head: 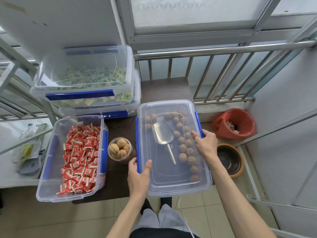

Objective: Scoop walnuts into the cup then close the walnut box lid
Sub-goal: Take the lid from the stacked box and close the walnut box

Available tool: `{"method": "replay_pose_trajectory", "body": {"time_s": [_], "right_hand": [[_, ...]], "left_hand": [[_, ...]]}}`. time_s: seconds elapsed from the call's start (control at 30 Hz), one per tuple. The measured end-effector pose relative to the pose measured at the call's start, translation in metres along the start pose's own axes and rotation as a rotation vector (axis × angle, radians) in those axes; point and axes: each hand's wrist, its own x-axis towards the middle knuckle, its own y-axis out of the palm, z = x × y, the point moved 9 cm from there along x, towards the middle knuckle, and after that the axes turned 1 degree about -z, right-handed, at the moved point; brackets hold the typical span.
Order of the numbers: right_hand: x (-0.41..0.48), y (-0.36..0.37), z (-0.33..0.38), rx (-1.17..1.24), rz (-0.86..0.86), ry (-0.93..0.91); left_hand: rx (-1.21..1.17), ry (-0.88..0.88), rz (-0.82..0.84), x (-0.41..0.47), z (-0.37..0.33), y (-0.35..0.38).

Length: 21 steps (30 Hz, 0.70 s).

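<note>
The clear lid (173,169) lies on the walnut box (178,190) at the right of the tabletop (118,179), with the scoop (163,134) and a row of walnuts (186,146) under it and the filled cup (120,148) just left of the box. The lid looks light, stiff and slightly springy, best held at its blue side clips. The left hand (138,176) pinches the left clip (138,146), thumb on top of the lid; the right hand (205,141) curls over the right clip (199,124), fingers pressing the lid, each grip closed on its edge.
</note>
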Motion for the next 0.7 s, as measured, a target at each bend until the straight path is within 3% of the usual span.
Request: {"method": "replay_pose_trajectory", "body": {"time_s": [0.37,0.6,0.7], "right_hand": [[-0.002,-0.001,0.001,-0.138,-0.086,0.030],[-0.013,-0.007,0.016,-0.403,-0.043,-0.129],[-0.023,0.002,0.006,-0.437,0.010,-0.085]], "left_hand": [[0.037,0.045,-0.065,-0.002,-0.012,-0.002],[0.301,0.185,0.008,-0.002,-0.040,0.011],[0.215,0.073,0.012,0.001,-0.035,0.019]]}}
